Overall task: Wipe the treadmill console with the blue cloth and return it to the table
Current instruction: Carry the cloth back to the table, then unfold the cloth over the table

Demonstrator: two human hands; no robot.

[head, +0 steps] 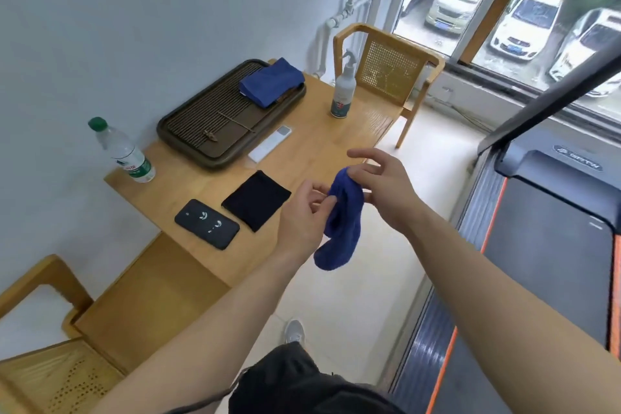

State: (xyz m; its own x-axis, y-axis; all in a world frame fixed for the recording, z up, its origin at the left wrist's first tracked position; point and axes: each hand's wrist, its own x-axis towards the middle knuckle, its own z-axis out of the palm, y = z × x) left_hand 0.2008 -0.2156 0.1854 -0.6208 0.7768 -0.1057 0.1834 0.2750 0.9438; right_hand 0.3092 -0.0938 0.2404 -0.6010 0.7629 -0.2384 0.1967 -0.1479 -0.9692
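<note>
A small blue cloth (341,225) hangs bunched in the air between both hands, just off the front right edge of the wooden table (316,144). My left hand (304,215) pinches its left side. My right hand (383,185) grips its top with thumb and fingers, the other fingers spread. The treadmill (551,218) stands at the right, with a dark belt, orange trim and a black handrail bar (551,101). Its console is out of view.
On the table: a dark tea tray (208,131) with a folded blue towel (270,82), a spray bottle (343,91), a white remote (268,144), a black cloth (256,200), a black phone (206,228), a water bottle (122,151). Wooden chairs stand behind (389,67) and at the lower left (43,346).
</note>
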